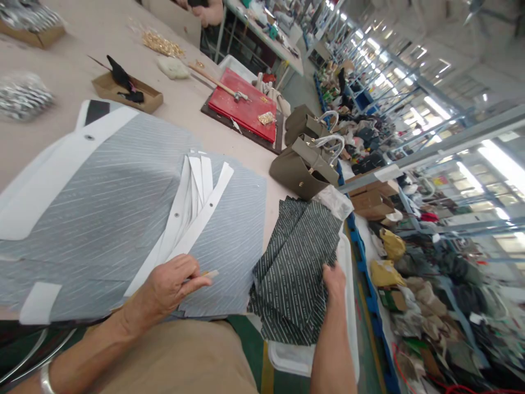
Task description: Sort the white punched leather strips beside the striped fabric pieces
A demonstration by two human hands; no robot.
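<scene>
My left hand [176, 279] is closed around a thin stick with a pale tip [211, 273], perhaps a small brush; most of it is hidden in the fingers. Beneath that hand lie grey-blue lining sheets [238, 235] with fine pale stripes. A fan of white strips [194, 191], two showing a metal snap, rests on them. At the table's right edge my right hand [335, 279] grips the side of a stack of dark striped lining pieces [299, 262]. Its fingertips are hidden by the stack, which overlaps a white plastic bin [289, 358].
Olive handbags [305, 167] stand at the table's far right edge. Behind the sheets are a hammer [223, 85] on a red panel [246, 104], a cardboard tray [147, 98] and bagged metal parts [24, 96]. Another person's hand [211, 13] shows at the top.
</scene>
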